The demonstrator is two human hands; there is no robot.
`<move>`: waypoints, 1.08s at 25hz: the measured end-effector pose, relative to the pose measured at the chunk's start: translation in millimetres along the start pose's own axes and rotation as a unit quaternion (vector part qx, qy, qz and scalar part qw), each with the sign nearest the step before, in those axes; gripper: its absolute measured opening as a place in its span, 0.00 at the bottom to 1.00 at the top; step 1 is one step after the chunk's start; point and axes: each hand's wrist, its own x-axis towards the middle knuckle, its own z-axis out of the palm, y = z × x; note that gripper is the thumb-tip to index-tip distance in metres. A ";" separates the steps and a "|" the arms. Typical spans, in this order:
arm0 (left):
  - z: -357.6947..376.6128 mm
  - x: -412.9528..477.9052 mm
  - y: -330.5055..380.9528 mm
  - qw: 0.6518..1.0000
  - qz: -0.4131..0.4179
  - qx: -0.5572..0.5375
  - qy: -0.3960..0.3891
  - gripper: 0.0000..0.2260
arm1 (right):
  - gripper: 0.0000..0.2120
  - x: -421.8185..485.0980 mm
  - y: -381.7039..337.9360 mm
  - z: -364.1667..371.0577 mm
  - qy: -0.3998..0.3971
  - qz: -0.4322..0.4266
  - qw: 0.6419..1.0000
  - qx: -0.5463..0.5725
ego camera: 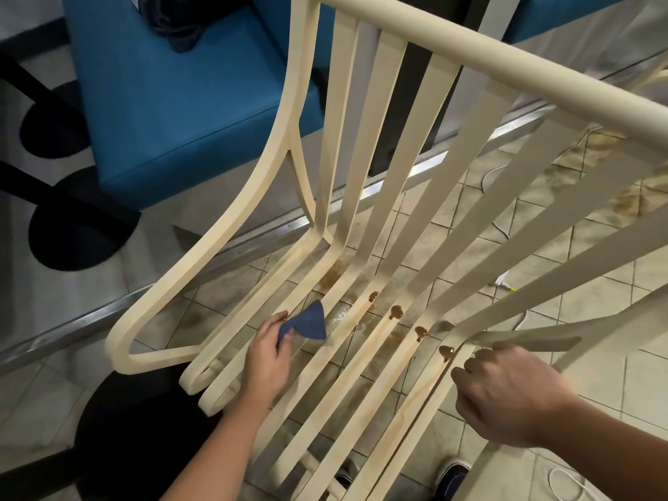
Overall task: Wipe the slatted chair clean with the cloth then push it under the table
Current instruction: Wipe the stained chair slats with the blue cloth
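A cream slatted chair (415, 168) fills the view, its back at the top and its seat slats running toward me. Several brown blobs (396, 312) sit in a diagonal row on the seat slats, with brown smears trailing below them. My left hand (269, 352) pinches a small blue cloth (309, 321) against a left seat slat, just left of the blobs. My right hand (506, 388) grips the chair's right side where the seat meets the armrest, fingers curled over the slat edge.
A blue padded seat (173, 103) stands at the upper left with black round table bases (79, 229) beside it. A metal floor strip (253, 240) runs diagonally under the chair. Stained floor tiles and a white cable (506, 233) lie behind. My shoes (453, 471) show at the bottom.
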 end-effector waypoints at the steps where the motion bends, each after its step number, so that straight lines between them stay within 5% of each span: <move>1: -4.4 0.8 14.3 0.993 -0.074 -0.087 0.006 0.09 | 0.14 -0.2 -0.3 0.1 0.001 0.000 1.000 0.001; 2: -8.8 2.9 27.2 0.967 -0.157 -0.201 0.010 0.10 | 0.14 -0.4 -0.4 0.3 0.002 0.000 1.000 0.002; 4: -18.3 8.7 42.0 0.856 -0.294 -0.425 -0.033 0.16 | 0.14 -0.4 0.3 0.2 0.001 -0.004 1.000 0.003; 6: -24.1 9.0 42.7 0.757 -0.350 -0.541 -0.112 0.25 | 0.14 -0.3 0.2 -0.5 0.000 -0.007 1.000 0.002; 8: -18.7 1.7 41.4 0.709 -0.351 -0.593 -0.152 0.27 | 0.14 0.1 -0.3 -1.9 0.000 -0.007 1.000 0.001; 12: -4.1 -1.5 48.3 0.709 -0.305 -0.621 -0.132 0.21 | 0.14 0.4 0.2 -0.8 -0.004 -0.006 1.000 0.004; 17: -3.4 2.1 41.4 0.722 -0.260 -0.626 -0.138 0.28 | 0.13 0.0 0.8 -0.5 -0.002 -0.009 1.000 0.008; 21: -16.5 -3.4 42.9 0.681 -0.201 -0.681 -0.177 0.29 | 0.13 0.2 0.4 -2.0 0.008 -0.009 1.000 0.002; 24: -22.2 -9.2 49.9 0.629 -0.211 -0.730 -0.165 0.20 | 0.13 0.7 -0.5 -2.3 0.003 -0.006 1.000 0.002; 27: -27.0 -15.8 54.6 0.628 -0.167 -0.733 -0.203 0.22 | 0.14 1.5 0.3 -2.8 0.008 -0.005 1.000 0.002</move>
